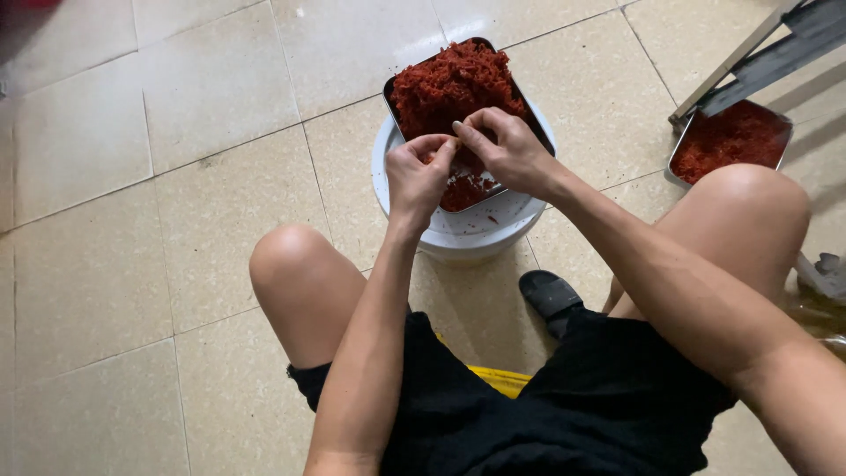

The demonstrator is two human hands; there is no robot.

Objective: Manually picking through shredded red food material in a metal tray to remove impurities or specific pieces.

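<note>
A steel tray [389, 91] heaped with red shredded stuff [454, 79] rests on top of a white bucket [467, 234] on the tiled floor. Both hands are over the near end of the tray, fingertips meeting. My left hand [416, 176] pinches a small bit of the red shreds. My right hand [504, 148] pinches the same spot from the right, thumb and forefinger closed on shreds. The near end of the tray is hidden under the hands.
A second steel tray [731, 141] of red shreds lies on the floor at the right, under a dark metal frame [775, 48]. My bare knees flank the bucket; a black sandal [548, 295] and a yellow stool edge [502, 379] are below.
</note>
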